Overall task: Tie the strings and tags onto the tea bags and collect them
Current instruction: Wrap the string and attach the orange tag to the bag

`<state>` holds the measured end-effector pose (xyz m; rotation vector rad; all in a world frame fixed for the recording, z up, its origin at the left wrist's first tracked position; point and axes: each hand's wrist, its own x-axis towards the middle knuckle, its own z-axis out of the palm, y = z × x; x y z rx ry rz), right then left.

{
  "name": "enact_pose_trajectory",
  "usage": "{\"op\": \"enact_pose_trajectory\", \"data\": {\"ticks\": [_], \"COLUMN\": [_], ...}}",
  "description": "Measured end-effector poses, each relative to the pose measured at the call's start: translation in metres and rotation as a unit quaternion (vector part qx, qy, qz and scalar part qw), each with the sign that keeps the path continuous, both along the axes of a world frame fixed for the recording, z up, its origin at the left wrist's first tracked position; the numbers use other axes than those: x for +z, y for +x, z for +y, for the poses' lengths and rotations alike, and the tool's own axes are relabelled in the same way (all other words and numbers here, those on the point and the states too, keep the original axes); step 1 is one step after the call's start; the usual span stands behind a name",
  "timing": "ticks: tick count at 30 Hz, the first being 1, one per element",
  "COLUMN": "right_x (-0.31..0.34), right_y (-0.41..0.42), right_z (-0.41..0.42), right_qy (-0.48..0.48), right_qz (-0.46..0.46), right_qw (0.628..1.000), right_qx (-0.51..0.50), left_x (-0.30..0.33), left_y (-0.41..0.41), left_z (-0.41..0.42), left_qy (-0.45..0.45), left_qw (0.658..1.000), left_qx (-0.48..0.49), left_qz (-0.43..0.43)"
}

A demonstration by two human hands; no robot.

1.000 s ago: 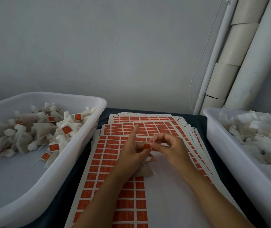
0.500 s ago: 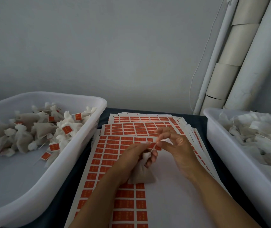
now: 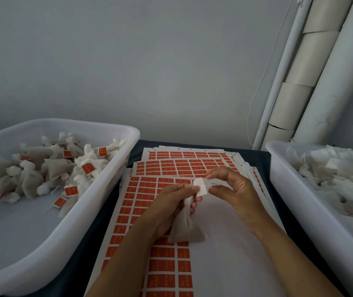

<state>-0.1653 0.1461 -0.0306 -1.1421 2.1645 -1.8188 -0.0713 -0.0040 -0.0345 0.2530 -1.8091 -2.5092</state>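
My left hand [image 3: 172, 201] grips the gathered neck of a beige tea bag [image 3: 185, 229], which hangs down over the sticker sheets [image 3: 141, 196]. A small tag [image 3: 201, 186] shows its white side between both hands. My right hand [image 3: 233, 189] pinches the tag and the string by its edge, fingers curled. The sheets of orange tag stickers lie fanned out on the dark table between two bins. The left bin [image 3: 107, 189] holds a pile of tied tea bags with orange tags [image 3: 49, 168]. The right bin [image 3: 295, 185] holds loose white tea bags [image 3: 338, 174].
White and beige cardboard rolls [image 3: 313, 82] lean in the back right corner against the grey wall, with a thin white cord [image 3: 261, 82] hanging beside them. The dark table [image 3: 81, 258] shows between the left bin and the sheets.
The tea bag has dropped lower and now hangs from my left hand. The tag has turned from its orange face to its white side, and my right hand has moved slightly right.
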Motion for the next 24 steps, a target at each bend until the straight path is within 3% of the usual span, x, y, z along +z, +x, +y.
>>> {"op": "enact_pose_trajectory", "data": {"ticks": [8,15,24], "right_x": [0.004,-0.003,0.001], "right_y": [0.006,0.008,0.016], "right_z": [-0.002,-0.005,-0.008], "right_qy": [0.009,0.006,0.004], "right_qz": [0.080,-0.017,-0.064], "right_qw": [0.997,1.000,0.998], "right_qx": [0.007,-0.015,-0.014], "left_x": [0.000,-0.001,-0.002], "left_y": [-0.001,0.003,0.002], "left_z": [0.003,0.005,0.008], "left_qy": [-0.032,-0.055,-0.057], "left_qw": [0.999,0.998,0.996], "left_qx": [0.011,0.020,0.021], "left_qz": [0.004,0.032,0.065]}}
